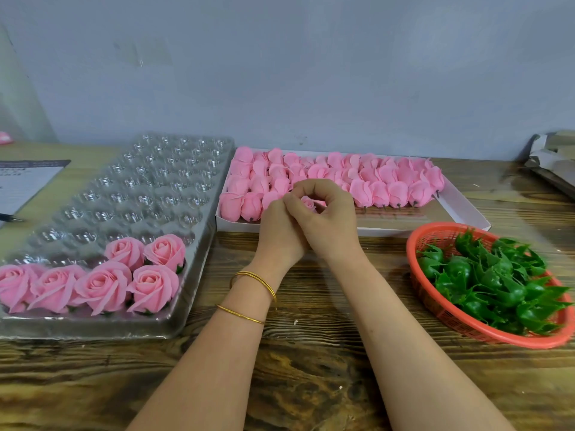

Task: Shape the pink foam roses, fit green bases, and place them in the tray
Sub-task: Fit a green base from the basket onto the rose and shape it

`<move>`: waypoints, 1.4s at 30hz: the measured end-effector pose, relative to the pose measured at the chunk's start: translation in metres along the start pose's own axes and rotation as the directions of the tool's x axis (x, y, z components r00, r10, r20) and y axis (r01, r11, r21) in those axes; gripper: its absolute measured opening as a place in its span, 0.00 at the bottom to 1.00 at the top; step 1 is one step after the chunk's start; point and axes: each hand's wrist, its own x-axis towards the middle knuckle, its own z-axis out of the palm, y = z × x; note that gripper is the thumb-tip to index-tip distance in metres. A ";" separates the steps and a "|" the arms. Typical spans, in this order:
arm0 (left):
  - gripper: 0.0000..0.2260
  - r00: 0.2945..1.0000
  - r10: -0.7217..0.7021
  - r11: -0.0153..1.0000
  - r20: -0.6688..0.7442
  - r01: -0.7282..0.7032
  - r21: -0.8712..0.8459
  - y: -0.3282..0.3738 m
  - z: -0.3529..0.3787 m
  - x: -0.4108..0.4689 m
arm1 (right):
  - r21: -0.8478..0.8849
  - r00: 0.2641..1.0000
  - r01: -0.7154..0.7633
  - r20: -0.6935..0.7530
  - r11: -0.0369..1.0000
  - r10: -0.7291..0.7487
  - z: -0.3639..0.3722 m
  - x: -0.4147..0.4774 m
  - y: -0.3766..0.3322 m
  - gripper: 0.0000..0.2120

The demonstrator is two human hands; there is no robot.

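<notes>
Both my hands meet at the middle of the table around one small pink foam rose bud (308, 203). My right hand (326, 219) curls its fingers over the bud, and my left hand (278, 228) grips it from the left below. Behind them a white box (460, 213) holds several rows of unshaped pink buds (373, 178). The clear plastic tray (130, 188) on the left carries several finished open roses (146, 269) in its near cells. A red basket (435, 293) at the right holds green bases (491, 281).
A paper sheet (21, 181) and a pen (11, 218) lie at the far left. Folded grey packaging (553, 160) sits at the back right. A grey wall stands behind the wooden table (311, 353).
</notes>
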 end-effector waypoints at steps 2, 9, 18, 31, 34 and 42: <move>0.15 1.000 -0.016 0.999 0.008 0.016 -0.033 0.000 0.000 0.000 | 0.051 0.999 -0.033 0.018 0.998 0.032 0.000 0.000 -0.001 0.05; 0.17 0.990 -0.136 0.967 -0.030 0.126 -0.223 -0.001 0.002 0.000 | 0.177 0.990 -0.112 0.108 0.978 0.094 -0.002 -0.001 -0.003 0.10; 0.12 0.984 -0.169 0.914 -0.060 0.134 -0.383 0.000 0.003 -0.001 | 0.350 0.936 -0.306 0.280 0.885 0.214 -0.005 -0.003 -0.008 0.09; 0.09 0.980 -0.183 0.852 -0.082 0.116 -0.511 -0.003 0.007 0.001 | 0.510 0.837 -0.521 0.461 0.685 0.294 -0.007 0.003 -0.007 0.12; 0.10 0.978 -0.193 0.834 -0.080 0.121 -0.538 -0.005 0.007 0.001 | 0.514 0.845 -0.510 0.448 0.689 0.291 -0.007 0.002 -0.005 0.08; 0.12 0.972 -0.214 0.785 -0.097 0.112 -0.610 -0.010 0.009 0.002 | 0.562 0.810 -0.576 0.488 0.593 0.324 -0.008 0.004 -0.005 0.13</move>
